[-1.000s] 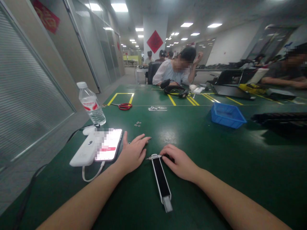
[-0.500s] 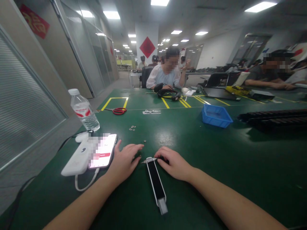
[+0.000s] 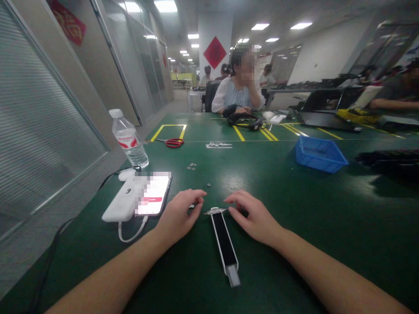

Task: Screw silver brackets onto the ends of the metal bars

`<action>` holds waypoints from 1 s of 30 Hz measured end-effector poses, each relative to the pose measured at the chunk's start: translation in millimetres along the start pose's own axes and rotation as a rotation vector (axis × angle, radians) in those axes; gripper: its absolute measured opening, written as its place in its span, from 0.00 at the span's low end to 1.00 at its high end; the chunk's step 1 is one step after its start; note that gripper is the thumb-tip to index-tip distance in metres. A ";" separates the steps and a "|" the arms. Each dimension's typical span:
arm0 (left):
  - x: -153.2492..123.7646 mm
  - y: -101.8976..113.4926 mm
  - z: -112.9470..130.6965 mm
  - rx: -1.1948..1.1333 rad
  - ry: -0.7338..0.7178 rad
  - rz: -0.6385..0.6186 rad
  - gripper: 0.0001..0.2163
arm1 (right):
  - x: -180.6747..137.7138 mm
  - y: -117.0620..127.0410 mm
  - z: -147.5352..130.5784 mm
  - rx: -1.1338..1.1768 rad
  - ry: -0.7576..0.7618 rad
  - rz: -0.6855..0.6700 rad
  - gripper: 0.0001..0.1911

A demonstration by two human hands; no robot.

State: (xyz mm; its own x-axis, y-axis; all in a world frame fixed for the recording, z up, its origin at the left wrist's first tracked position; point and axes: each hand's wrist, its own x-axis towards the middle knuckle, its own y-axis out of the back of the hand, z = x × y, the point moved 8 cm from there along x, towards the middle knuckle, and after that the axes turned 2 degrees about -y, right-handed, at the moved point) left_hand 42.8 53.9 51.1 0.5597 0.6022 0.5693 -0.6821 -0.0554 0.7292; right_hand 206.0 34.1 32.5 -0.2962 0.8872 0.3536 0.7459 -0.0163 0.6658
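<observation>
A long black strip in a white frame (image 3: 224, 244) lies on the green mat between my hands, with a thin metal pin (image 3: 216, 212) across its far end and a metal clip at its near end. My left hand (image 3: 180, 214) rests just left of the pin, fingers together and holding nothing visible. My right hand (image 3: 252, 214) sits to the right, fingertips close to the pin's right end; I cannot tell whether they touch it. A few small metal rings (image 3: 191, 166) lie further ahead on the mat.
A phone (image 3: 153, 194) and a white power bank (image 3: 119, 203) lie left of my left hand, with a water bottle (image 3: 129, 139) behind them. Ahead are red-handled scissors (image 3: 174, 142) and a blue plastic basket (image 3: 320, 154). A co-worker (image 3: 237, 89) sits across the table.
The whole view has shifted slightly as my head moved. My right hand has drawn back a little from the strip's far end, with its fingers more spread. The strip has not visibly moved.
</observation>
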 end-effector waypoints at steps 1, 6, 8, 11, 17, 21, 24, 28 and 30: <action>-1.8 2.9 3.1 -0.047 0.007 0.043 0.11 | -0.9 3.2 -3.6 0.010 0.022 0.041 0.09; -10.2 -1.3 24.9 -0.201 -0.016 0.068 0.14 | -7.0 8.9 -28.1 0.083 0.143 0.126 0.07; -11.6 -4.8 29.6 -0.245 -0.012 0.060 0.16 | -9.6 8.1 -36.0 0.121 0.189 0.129 0.07; -11.8 -4.5 33.9 -0.268 -0.030 0.089 0.19 | -12.2 4.3 -42.7 0.159 0.245 0.101 0.10; -10.5 -1.8 40.5 -0.246 -0.108 0.099 0.19 | -13.2 -1.0 -47.0 0.175 0.304 0.050 0.08; -10.6 0.8 44.7 -0.235 -0.152 0.125 0.17 | -12.3 -3.9 -46.1 0.196 0.281 0.020 0.04; -11.3 1.0 49.6 -0.232 -0.200 0.121 0.16 | -11.8 -6.5 -43.1 0.222 0.231 0.006 0.02; -11.3 -0.7 53.2 -0.225 -0.237 0.066 0.14 | -11.1 -11.1 -33.5 0.281 0.097 -0.020 0.03; -10.7 0.2 52.2 -0.214 -0.240 0.055 0.14 | -10.4 -12.1 -27.4 0.326 0.029 -0.035 0.03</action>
State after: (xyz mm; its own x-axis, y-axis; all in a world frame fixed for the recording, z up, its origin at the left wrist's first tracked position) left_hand 61.2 5.9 65.0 0.5972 0.3962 0.6974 -0.7834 0.1017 0.6131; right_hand 183.7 12.4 38.7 -0.3388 0.8709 0.3561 0.8852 0.1668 0.4343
